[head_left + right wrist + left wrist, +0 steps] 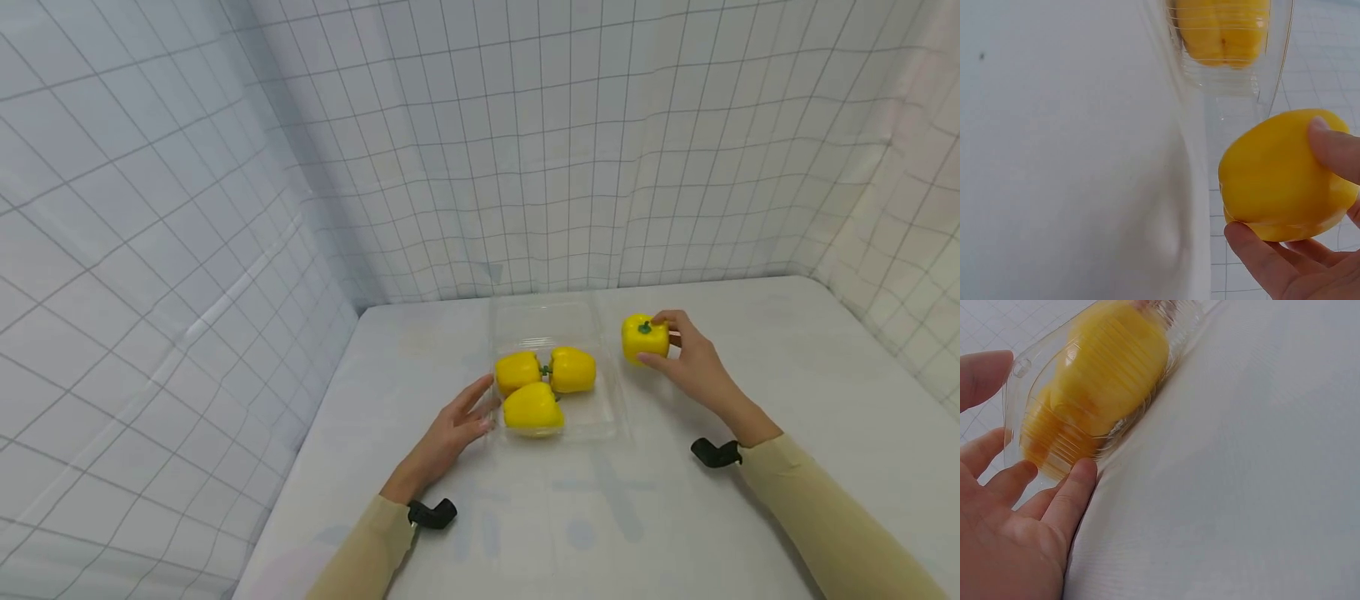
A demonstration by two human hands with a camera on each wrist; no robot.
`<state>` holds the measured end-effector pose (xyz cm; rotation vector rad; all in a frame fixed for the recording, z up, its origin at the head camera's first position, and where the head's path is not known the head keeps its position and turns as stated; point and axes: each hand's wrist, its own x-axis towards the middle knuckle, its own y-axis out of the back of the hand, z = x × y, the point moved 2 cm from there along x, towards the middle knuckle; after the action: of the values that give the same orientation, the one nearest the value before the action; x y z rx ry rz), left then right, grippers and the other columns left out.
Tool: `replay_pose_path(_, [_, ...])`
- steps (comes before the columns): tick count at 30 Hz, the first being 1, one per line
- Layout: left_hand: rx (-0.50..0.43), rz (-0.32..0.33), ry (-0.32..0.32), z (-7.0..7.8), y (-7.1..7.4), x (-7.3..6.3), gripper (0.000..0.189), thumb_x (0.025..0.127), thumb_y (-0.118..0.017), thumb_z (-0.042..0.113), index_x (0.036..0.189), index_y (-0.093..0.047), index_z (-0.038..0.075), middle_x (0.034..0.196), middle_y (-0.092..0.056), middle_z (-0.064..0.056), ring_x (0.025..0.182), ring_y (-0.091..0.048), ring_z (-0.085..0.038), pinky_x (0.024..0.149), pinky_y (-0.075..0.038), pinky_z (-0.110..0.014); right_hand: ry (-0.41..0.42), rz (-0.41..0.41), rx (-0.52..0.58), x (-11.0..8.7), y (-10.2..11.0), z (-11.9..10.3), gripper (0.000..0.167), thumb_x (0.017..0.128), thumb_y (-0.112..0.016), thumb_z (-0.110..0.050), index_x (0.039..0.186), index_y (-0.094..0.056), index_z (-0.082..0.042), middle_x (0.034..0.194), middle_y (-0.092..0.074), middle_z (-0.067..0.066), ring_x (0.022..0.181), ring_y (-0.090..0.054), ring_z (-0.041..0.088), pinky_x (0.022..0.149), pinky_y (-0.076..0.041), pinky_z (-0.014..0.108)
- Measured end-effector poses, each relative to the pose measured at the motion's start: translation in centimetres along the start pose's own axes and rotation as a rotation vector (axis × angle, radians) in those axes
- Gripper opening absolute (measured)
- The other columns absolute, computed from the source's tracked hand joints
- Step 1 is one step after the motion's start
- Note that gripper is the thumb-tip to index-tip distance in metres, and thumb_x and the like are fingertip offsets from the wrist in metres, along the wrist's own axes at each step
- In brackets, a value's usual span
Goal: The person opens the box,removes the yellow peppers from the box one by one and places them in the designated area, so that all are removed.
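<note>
The right hand (693, 367) holds a yellow pepper (636, 340) between its thumb and curled fingers, opened about as wide as the fruit. This pepper sits at 2 o'clock from the clear container (594, 412), apart from it and raised off the white table (405, 358), its green stem (644, 327) turned up toward the head camera.

The left hand (446, 433) is at about 8 o'clock from the container, fingers spread and loosely bent, thumb apart, with no pepper in its hold. Its fingertips touch the container's side (whether the thumb also touches the rim, I cannot tell).

Inside the container lie three more peppers, all on their sides: the first pepper (517, 372) at 10 o'clock, the second pepper (573, 370) at 1 o'clock, the third pepper (533, 407) at 8 o'clock. The first two turn their stems toward each other. The clear lid (543, 321) stands open at 12 o'clock, and beyond it hangs a white gridded cloth (517, 167).
</note>
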<state>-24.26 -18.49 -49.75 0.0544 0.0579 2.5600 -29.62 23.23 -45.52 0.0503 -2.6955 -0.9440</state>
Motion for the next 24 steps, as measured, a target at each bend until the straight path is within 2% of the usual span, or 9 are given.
replay_pose_path(4, [-0.009,0.003,-0.001,0.0,0.0,0.0,0.067,0.104,-0.052,0.009,0.161,-0.023,0.030,0.166,-0.016,0.009,0.148,-0.030,-0.021,0.117,-0.026,-0.051,-0.046,-0.054,0.011,0.0,0.0,0.5,0.069,0.091,-0.075,-0.040,0.136,-0.031,-0.012,0.148,-0.036,0.030,0.130,-0.044,0.054,0.103,-0.041,0.064])
replay_pose_path(8, [-0.014,-0.002,-0.003,0.0,0.1,0.0,0.067,0.104,-0.052,0.009,0.161,-0.023,0.029,0.166,-0.016,0.009,0.148,-0.030,-0.022,0.117,-0.027,-0.050,-0.072,-0.101,0.019,-0.1,-0.1,0.8,0.069,0.092,-0.074,-0.040,0.135,-0.029,-0.010,0.148,-0.035,0.032,0.130,-0.043,0.055,0.103,-0.040,0.065])
replay_pose_path(16, [-0.018,0.000,-0.010,-0.2,0.0,0.0,0.067,0.104,-0.053,0.009,0.162,-0.021,0.025,0.167,-0.015,0.006,0.148,-0.029,-0.023,0.118,-0.026,-0.051,-0.076,-0.113,0.044,-0.2,-0.1,1.1,0.069,0.091,-0.076,-0.037,0.134,-0.030,-0.009,0.148,-0.036,0.031,0.132,-0.042,0.054,0.105,-0.038,0.064])
replay_pose_path(24, [0.002,-0.003,-0.012,-0.1,0.0,0.0,0.067,0.104,-0.053,0.011,0.161,-0.021,0.027,0.166,-0.016,0.008,0.148,-0.030,-0.020,0.118,-0.027,-0.049,-0.083,-0.111,0.023,-0.1,0.1,1.2,0.095,0.087,-0.079,-0.042,0.158,-0.019,-0.020,0.151,-0.035,0.029,0.131,-0.044,0.052,0.102,-0.040,0.066])
